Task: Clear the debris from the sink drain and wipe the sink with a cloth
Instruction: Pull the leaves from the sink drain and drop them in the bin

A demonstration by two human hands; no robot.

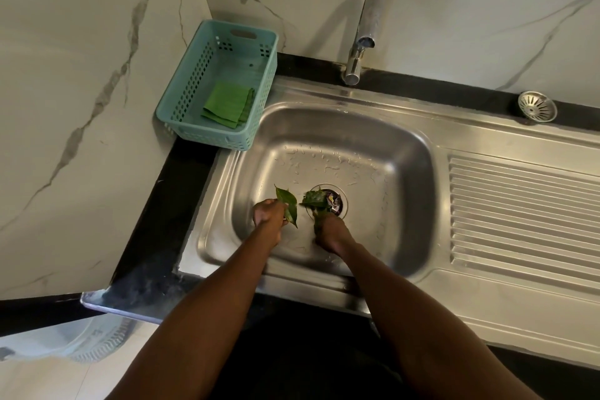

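Both arms reach down into the steel sink (383, 127). The left hand (268, 212) is closed in a grip on a green leaf (289, 204); the leaf's long axis runs roughly up and down the picture, one tip pointing away toward the back wall of the sink and the other hanging toward the person. The right hand (328, 230) is at the drain (331, 203), its grip pinched on a clump of green leaves (314, 200) that lies over the left rim of the drain opening, spreading leftward. Small bits of scrap (334, 203), dark and pale, sit inside the drain; what they are cannot be told. Water drops dot the sink floor behind the drain. A folded green cloth (227, 104) lies in the near corner of a teal basket (181, 91) on the dark surface (162, 204) at the sink's left rear corner. A tap (363, 32) stands behind the sink, and a metal strainer (537, 106) rests on the surface to the far right, behind the ribbed draining board (519, 214).
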